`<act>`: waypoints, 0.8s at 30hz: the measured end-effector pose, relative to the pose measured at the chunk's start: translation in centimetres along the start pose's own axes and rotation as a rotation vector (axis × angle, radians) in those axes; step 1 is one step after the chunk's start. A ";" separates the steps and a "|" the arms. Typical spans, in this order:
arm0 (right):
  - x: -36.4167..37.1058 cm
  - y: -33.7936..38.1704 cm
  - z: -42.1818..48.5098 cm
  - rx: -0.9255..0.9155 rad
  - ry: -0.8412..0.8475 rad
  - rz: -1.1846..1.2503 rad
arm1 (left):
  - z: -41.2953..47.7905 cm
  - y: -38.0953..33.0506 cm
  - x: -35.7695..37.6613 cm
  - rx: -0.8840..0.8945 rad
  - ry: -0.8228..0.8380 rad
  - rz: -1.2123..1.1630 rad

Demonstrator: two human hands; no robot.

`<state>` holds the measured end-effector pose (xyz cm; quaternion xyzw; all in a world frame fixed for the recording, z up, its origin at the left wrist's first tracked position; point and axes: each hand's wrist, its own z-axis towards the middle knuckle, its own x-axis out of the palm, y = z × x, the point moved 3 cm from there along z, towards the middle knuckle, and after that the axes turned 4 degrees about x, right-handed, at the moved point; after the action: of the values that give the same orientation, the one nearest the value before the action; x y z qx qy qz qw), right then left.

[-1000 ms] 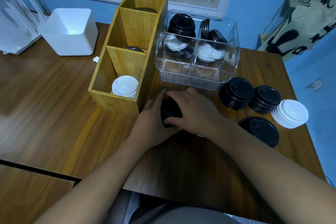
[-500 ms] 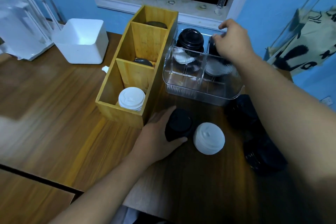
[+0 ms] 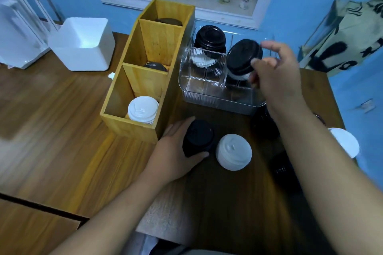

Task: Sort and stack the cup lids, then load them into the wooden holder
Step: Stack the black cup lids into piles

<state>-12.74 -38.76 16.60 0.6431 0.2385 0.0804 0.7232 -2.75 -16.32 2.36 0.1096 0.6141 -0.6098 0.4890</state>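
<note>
The wooden holder [image 3: 132, 126] has three compartments. White lids [image 3: 142, 109] fill the near one; dark lids lie in the middle and far ones. My left hand [image 3: 176, 151] grips a black lid stack [image 3: 198, 136] standing on the table just right of the holder. A white lid stack [image 3: 233, 151] stands beside it. My right hand [image 3: 275, 72] holds a tilted black lid [image 3: 243, 58] above the clear plastic bin [image 3: 215, 101], which holds more black lids [image 3: 210, 37] and white lids [image 3: 202, 61].
A white square container [image 3: 83, 47] and a clear stand [image 3: 16, 27] sit at the back left. More black lid stacks [image 3: 263, 126] lie under my right arm; a white stack [image 3: 346, 141] sits near the table's right edge. A windowsill [image 3: 207, 0] runs behind.
My right hand reached from the table stacks into the clear bin and has lifted a black lid out. My left hand has stayed on the black stack; the white stack became visible.
</note>
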 end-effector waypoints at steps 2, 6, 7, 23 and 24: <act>-1.2 -1.4 -5.1 0.086 0.077 0.051 | 0.1 -0.1 0.0 -0.003 -0.007 0.002; -3.2 -5.3 -12.8 0.330 0.211 0.153 | 0.1 -0.1 0.0 0.005 -0.014 -0.005; -3.7 -6.1 -14.3 0.392 0.248 0.141 | 0.1 -0.1 0.1 0.008 -0.013 -0.002; -5.2 -10.2 -21.2 0.044 0.406 -0.824 | -0.4 -0.3 0.1 -0.003 -0.011 0.016; -4.8 -9.9 -21.3 0.014 0.390 -0.843 | -0.4 -0.4 0.1 -0.002 -0.014 0.020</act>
<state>-28.40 -23.35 6.89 0.4678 0.6114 -0.1028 0.6299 -3.25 -16.14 2.41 0.1108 0.6104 -0.6049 0.4993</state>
